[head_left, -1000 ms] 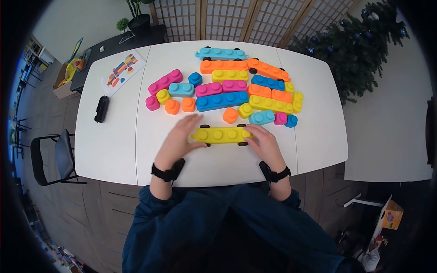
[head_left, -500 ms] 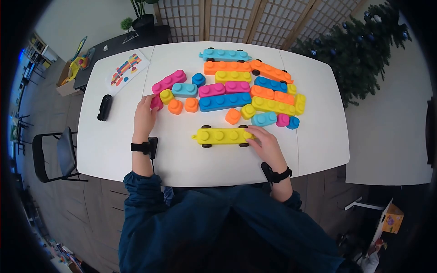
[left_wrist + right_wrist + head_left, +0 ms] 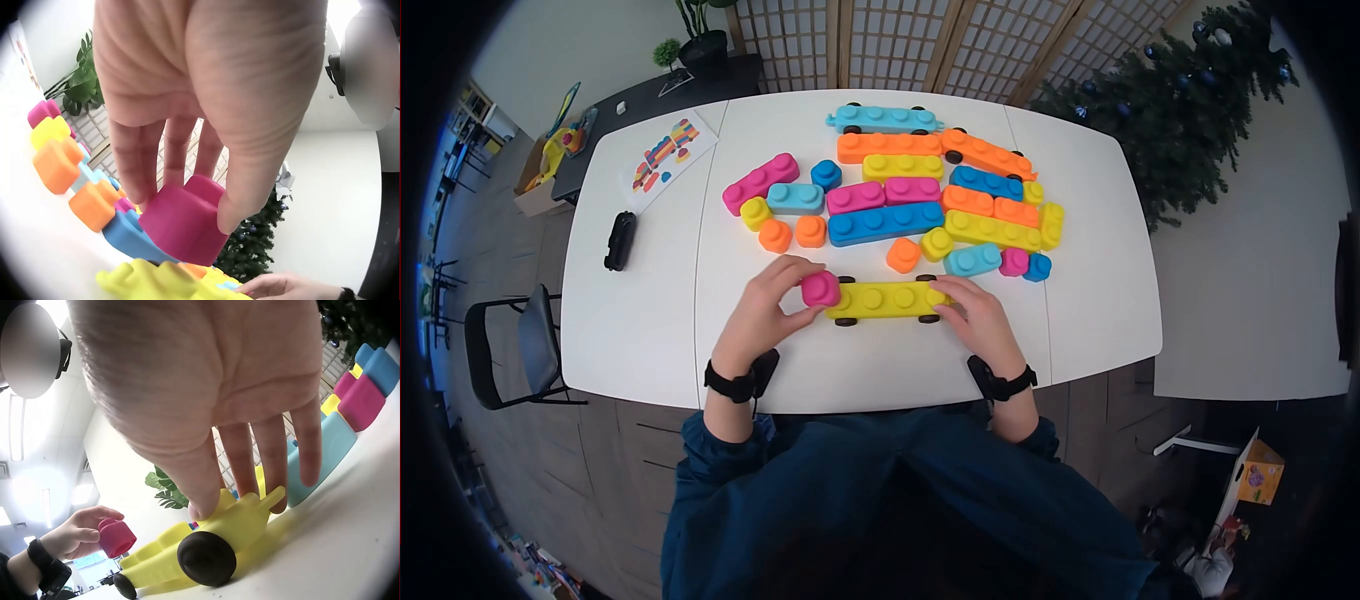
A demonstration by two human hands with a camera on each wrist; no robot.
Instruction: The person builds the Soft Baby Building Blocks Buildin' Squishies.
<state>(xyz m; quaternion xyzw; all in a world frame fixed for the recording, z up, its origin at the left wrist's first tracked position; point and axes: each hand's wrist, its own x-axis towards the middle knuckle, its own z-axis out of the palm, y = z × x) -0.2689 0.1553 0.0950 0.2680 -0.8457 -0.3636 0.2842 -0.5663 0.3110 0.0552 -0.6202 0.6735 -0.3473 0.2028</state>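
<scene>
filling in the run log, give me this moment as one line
left hand: holds pink block, raised near left end of yellow wheeled base | right hand: holds base's right end | other blocks: on table

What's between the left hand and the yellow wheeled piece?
A small pink block, pinched in the left hand. The head view shows it at the left end of the yellow wheeled piece; the right wrist view shows it raised off the table.

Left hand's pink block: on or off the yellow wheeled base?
Off. The left hand holds the pink block aloft near one end of the yellow wheeled base, its underside showing in the right wrist view.
</scene>
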